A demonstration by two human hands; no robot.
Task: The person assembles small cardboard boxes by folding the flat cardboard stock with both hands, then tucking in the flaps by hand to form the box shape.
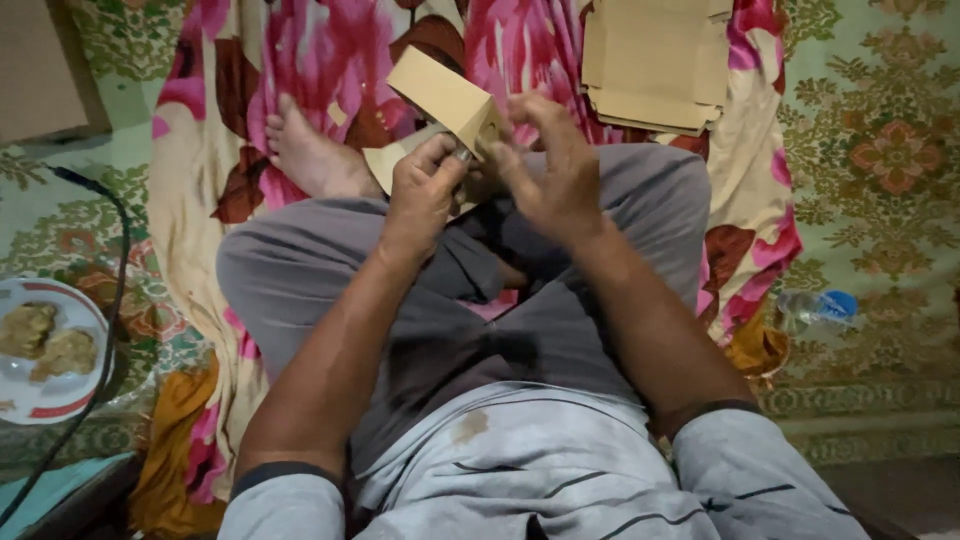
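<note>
Left hand (422,195) fingers pinching small cardboard box (447,98) at its lower edge; right hand (552,172) fingers spreading, touching box's right end, above lap

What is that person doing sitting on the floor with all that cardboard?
A person sits cross-legged on a flowered cloth and holds a small brown cardboard box up in front of them. The left hand grips it from below and the right hand works at its end with spread fingers. A stack of flat cardboard pieces lies ahead on the cloth. A plate of food sits to the left, a plastic bottle to the right.
</note>
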